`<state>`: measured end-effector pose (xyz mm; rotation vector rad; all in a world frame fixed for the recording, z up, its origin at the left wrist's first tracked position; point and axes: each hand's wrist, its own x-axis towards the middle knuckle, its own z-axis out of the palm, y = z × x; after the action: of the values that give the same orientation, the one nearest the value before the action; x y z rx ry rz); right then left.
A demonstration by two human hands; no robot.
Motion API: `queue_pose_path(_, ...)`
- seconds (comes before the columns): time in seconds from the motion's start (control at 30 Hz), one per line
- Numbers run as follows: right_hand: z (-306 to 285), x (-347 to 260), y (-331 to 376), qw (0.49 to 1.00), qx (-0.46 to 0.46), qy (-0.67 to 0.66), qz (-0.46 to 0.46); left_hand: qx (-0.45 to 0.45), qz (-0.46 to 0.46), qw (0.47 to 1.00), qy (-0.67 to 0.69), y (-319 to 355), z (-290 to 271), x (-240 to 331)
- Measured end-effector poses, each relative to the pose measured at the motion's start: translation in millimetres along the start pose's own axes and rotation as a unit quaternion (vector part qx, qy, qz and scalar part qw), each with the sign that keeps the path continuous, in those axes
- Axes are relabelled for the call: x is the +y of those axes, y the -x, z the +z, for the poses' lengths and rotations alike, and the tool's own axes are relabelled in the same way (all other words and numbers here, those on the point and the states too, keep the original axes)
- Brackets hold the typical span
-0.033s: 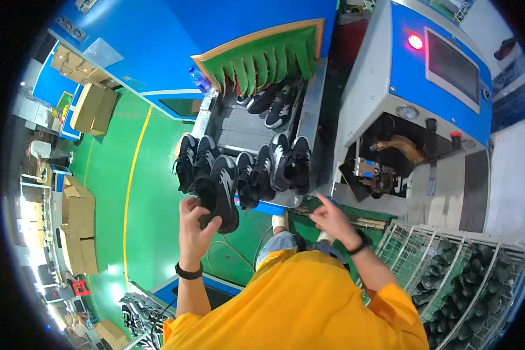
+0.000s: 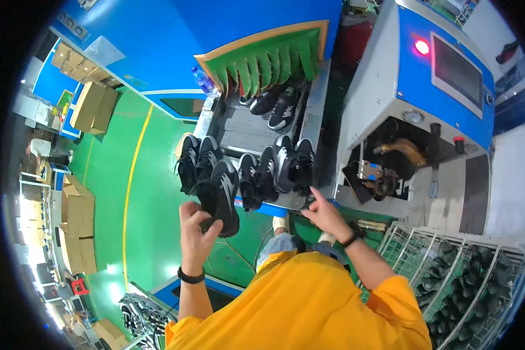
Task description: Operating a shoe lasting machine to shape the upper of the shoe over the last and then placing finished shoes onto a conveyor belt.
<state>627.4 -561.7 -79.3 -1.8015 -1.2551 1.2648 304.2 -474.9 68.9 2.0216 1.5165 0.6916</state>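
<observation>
A pair of black sneakers with grey-white stripes (image 2: 225, 185) is in my left hand (image 2: 197, 236), its thumb and curved fingers at the heel end. These shoes look larger than the others and overlap the row at its left. My right hand (image 2: 328, 217) holds nothing; its index finger points forward just below the heel of the rightmost sneaker (image 2: 303, 166), and the thumb is apart. More like sneakers (image 2: 265, 175) stand side by side along the near end of the grey conveyor (image 2: 239, 131), toes away from me.
Green strips (image 2: 268, 67) hang over the conveyor's opening, with more sneakers (image 2: 282, 109) beneath. A blue-and-white machine (image 2: 385, 87) with a glowing red light stands right. A white wire rack (image 2: 408, 248) of dark shoe-shaped pieces is at lower right, cardboard boxes (image 2: 79, 224) at left.
My right hand has moved slightly up and left, closer to the rightmost sneaker's heel. My left hand stays by the sneakers; the whole view has shifted a little.
</observation>
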Motion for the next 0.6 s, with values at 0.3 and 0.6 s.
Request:
queue_pose_path(0.3, 25.3, -17.0, -88.0, 0.955, 0.168, 0.210, -0.121, -0.038, -0.049, 0.998, 0.032, 40.2, -15.9, -13.8)
queue_pose_path(0.6, -24.9, -146.4, 29.5, 0.910, 0.010, 0.311, -0.273, -0.081, 0.093, 0.988, 0.097, 16.0, -7.5, 20.4)
